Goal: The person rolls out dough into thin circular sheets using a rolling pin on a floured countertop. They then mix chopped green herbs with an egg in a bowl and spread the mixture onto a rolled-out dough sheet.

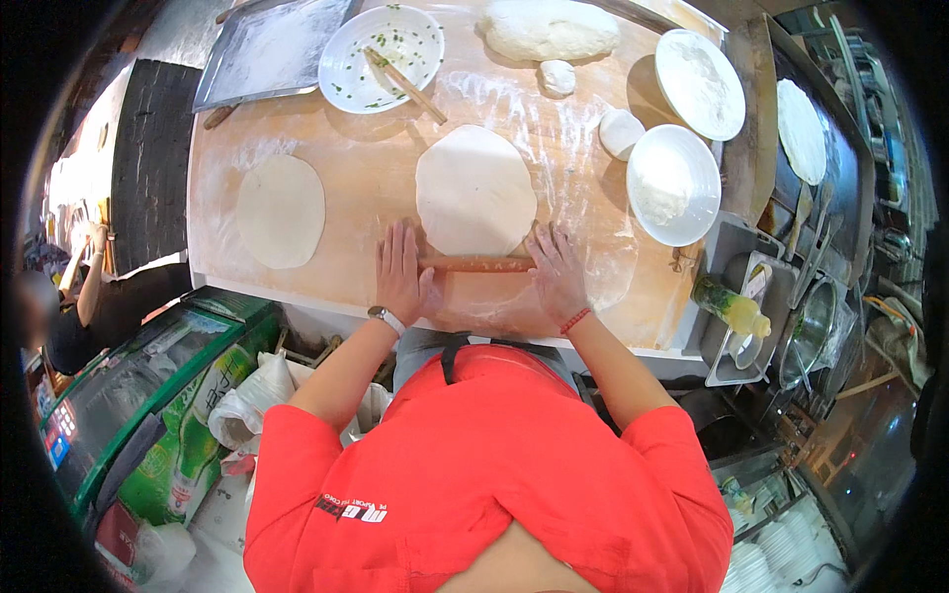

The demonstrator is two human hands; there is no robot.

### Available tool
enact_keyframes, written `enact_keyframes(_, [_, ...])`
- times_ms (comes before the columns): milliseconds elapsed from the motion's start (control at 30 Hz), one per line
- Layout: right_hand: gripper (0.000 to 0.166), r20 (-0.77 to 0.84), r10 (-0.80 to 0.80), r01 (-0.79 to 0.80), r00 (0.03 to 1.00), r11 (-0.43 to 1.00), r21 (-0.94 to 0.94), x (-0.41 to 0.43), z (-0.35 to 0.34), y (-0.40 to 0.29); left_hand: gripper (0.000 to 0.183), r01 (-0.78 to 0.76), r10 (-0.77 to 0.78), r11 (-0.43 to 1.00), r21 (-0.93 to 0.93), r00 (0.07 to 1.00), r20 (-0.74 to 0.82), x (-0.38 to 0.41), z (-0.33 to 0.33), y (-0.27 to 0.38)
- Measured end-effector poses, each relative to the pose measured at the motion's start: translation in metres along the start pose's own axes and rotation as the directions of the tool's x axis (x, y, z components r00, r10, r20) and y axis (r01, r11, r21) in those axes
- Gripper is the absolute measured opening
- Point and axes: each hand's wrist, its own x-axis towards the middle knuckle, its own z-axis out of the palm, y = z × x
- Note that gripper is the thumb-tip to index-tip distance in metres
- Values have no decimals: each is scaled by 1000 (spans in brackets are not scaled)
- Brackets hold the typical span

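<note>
A wooden rolling pin (478, 264) lies crosswise on the floured wooden board (363, 181), close to its front edge. My left hand (400, 273) rests palm down over the pin's left end, fingers stretched forward. Over the right end lies my right hand (557, 276), its fingers slightly spread. Both palms hide the pin's ends. Just beyond the pin is a large, thin round sheet of dough (475, 191), its near edge against or very close to the wood. A smaller rolled dough round (282, 211) lies flat to the left.
A bowl with chopped greens (348, 63) and chopsticks (415, 93) stands behind, beside a floured metal tray (270, 52). Dough (552, 30) lies at the back; flour bowls (675, 181) stand right, near a bottle (730, 307) and griddle (838, 178). Another person's arm (93, 274) shows far left.
</note>
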Motion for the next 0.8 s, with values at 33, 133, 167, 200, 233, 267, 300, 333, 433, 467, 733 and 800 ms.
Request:
enact_keyframes(33, [52,-25,-30,29,999,999,-28,11,-7,-4,76,28,-27,998,49,999,-29,-6,8,-3])
enact_keyframes(133, [53,-125,-103,84,987,986,-145,86,-6,16,76,221,-203,973,64,956,-212,56,2,-16])
enact_keyframes(167, [53,-173,-123,88,977,977,-195,108,4,23,75,279,-264,960,18,924,-278,92,-7,-26])
enact_keyframes(200, [53,-191,-104,73,976,984,-163,119,6,22,74,338,-328,940,-32,880,-343,109,-12,-33])
enact_keyframes(233, [52,-213,-83,54,973,989,-136,132,0,22,73,320,-306,948,0,907,-288,107,-14,-32])
enact_keyframes(267, [51,-236,-61,36,970,993,-109,140,-3,21,72,298,-284,954,31,930,-232,101,-16,-30])
enact_keyframes(300, [50,-192,-88,82,978,996,-38,129,0,22,72,271,-257,961,59,950,-177,97,-20,-31])
enact_keyframes(333, [49,-151,-112,119,982,992,35,100,9,24,71,204,-202,979,13,975,-89,73,-15,-34])
enact_keyframes(433, [47,24,-200,201,980,979,-37,76,-16,-10,69,186,-188,982,-32,980,-70,1,4,-30])
enact_keyframes(467, [46,104,-208,218,973,970,-105,74,-25,-24,69,185,-191,980,-69,977,-92,-8,2,-30])
enact_keyframes(733, [48,-100,-98,86,990,989,-122,207,-11,-9,69,207,-223,975,-87,930,-292,86,-30,-77])
enact_keyframes(800, [49,-107,-127,127,986,992,-7,154,-4,-6,70,179,-179,983,-47,984,6,36,-9,-70])
